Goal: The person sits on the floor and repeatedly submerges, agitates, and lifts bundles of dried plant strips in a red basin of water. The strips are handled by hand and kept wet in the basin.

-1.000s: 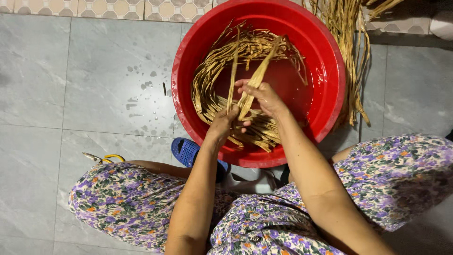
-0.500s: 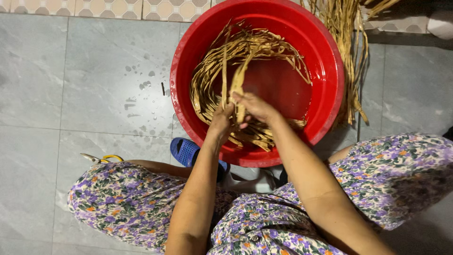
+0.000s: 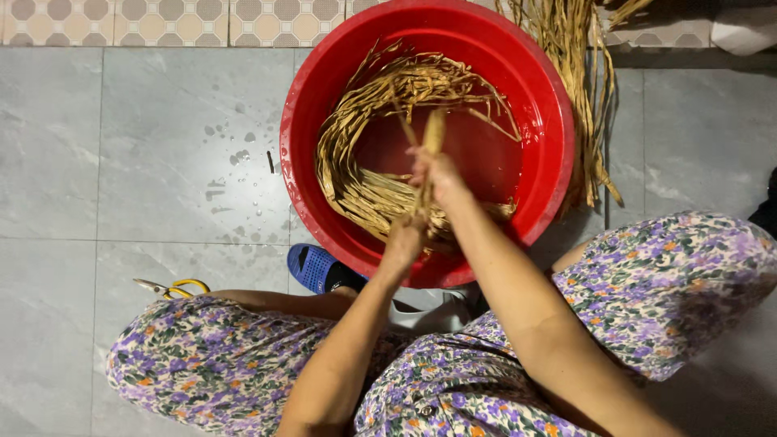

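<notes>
1. Two bare hands at work inside a red plastic basin [image 3: 558, 137], seen from above on a grey tiled floor [image 3: 137, 162].
2. Left hand [image 3: 402, 240]: fingers closed around the lower part of a tan fibre strip [image 3: 426, 174], near the basin's near rim.
3. Right hand [image 3: 437, 171]: fingers pinched shut on the same strip higher up; the strip's upper end stands above this hand, roughly upright.
4. Coil of soaked tan fibre strips [image 3: 364, 154]: lying in the basin, curved along its left and far sides, with a thick bunch under the hands.
5. Loose bundle of dry strips [image 3: 579, 89]: outside the basin, just beside its right rim, trailing onto the floor.
6. Blue sandal [image 3: 317, 269]: on the floor, touching the basin's near edge.
7. Yellow-handled scissors [image 3: 174, 287]: on the floor by the left knee, well apart from the basin.
8. Floral-print trousers [image 3: 647, 283]: covering both bent legs either side of the basin.
</notes>
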`<state>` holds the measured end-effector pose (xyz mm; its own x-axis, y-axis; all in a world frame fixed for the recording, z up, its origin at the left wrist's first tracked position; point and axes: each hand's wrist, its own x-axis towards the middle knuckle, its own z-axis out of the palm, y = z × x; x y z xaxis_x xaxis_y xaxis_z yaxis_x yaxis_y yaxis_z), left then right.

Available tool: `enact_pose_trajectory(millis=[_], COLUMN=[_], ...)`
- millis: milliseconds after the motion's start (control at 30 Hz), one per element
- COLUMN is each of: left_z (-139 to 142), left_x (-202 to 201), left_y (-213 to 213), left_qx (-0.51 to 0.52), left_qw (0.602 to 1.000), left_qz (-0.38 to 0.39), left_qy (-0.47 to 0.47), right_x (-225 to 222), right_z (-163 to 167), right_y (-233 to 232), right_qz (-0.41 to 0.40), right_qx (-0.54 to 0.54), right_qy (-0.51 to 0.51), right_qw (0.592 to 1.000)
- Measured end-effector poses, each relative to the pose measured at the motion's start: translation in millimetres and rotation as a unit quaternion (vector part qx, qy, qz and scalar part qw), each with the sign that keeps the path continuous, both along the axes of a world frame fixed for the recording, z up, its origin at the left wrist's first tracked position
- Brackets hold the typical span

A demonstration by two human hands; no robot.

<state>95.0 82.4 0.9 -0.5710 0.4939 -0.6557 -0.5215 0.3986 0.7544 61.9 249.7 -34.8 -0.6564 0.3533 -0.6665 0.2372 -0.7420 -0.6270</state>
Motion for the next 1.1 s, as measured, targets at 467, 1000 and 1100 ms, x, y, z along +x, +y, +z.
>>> enact_pose_trajectory(millis=[467, 1000, 1100], left_z=[-27.0, 30.0, -11.9], left_x=[-56.9, -76.1, -77.8], left_y=[-15.1, -33.7, -9.6], left_qx=[0.077, -0.032, 0.057], left_qw=[0.993, 0.973, 0.939], left_qz=[0.084, 0.020, -0.002], left_qy=[0.016, 0.228, 0.340], right_x=[-6.9, 14.5, 3.3], right_z=[5.4, 15.7, 12.1], right_y=[-75.0, 42.8, -33.3], right_qz=[0.197, -0.016, 0.222], right_qx=[0.169, 0.025, 0.112], right_qy=[0.117, -0.009, 0.158], right_qw=[0.959, 1.000, 0.956])
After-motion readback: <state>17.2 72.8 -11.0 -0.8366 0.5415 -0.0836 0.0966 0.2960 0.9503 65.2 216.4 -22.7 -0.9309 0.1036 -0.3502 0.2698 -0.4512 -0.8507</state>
